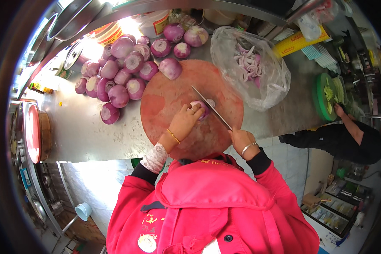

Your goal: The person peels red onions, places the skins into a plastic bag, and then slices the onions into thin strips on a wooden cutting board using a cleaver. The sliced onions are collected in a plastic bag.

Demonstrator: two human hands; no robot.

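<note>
My left hand [185,120] presses a piece of red onion [204,115] down on a round, reddish chopping board [168,98]. In my right hand [242,141] is the handle of a kitchen knife [212,108], its blade slanting across the board just right of the onion. A small cut slice [210,103] lies close by the blade, on its far side. One whole peeled onion [170,69] rests at the board's far left edge. Beyond the board on the right, a clear plastic bag [270,85] lies open with sliced onion [250,65] inside. My fingers partly hide the onion piece.
Many peeled red onions [119,95] are heaped left of the board on the steel counter [79,133]. Another thick round board [34,133] stands at the far left. To the right, a person [339,136] works at a green board [321,98]. An overhead shelf edge [190,4] crosses the top.
</note>
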